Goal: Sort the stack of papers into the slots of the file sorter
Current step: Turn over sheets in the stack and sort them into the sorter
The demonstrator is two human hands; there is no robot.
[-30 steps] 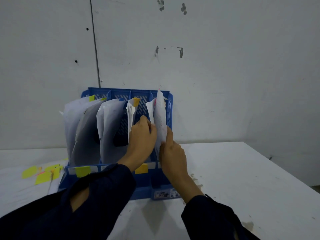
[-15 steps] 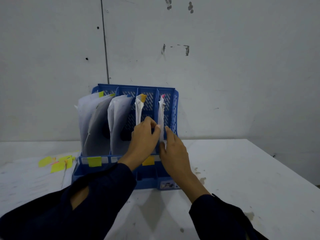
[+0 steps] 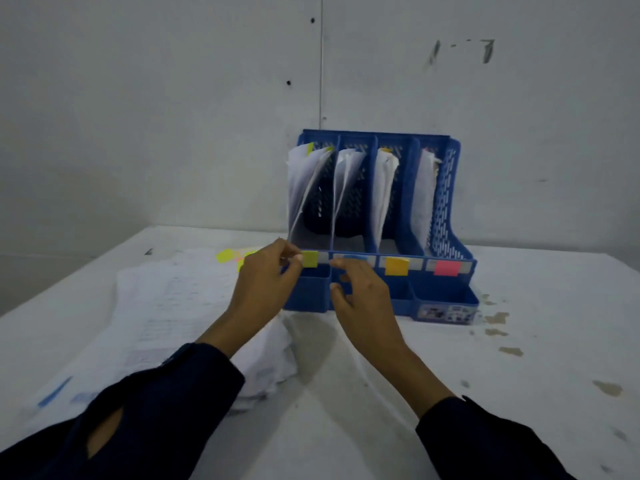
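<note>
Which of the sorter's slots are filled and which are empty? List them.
All four slots of the blue file sorter are filled: white papers stand upright in each, from the yellow-tagged left slot to the pink-tagged right slot. None is empty.

One head-worn camera looks forward and down, close over the white table (image 3: 519, 393), facing the blue file sorter (image 3: 446, 216) against the wall (image 3: 156, 116).

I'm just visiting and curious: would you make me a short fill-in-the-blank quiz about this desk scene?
1. The file sorter is made of ____ plastic.
2. The file sorter is divided into ____ upright slots holding papers.
3. The sticky label on the front of the rightmost slot is ____.
4. The unsorted stack of papers lies on the table to the ____ of the sorter.

Missing words: blue; four; pink; left
</note>
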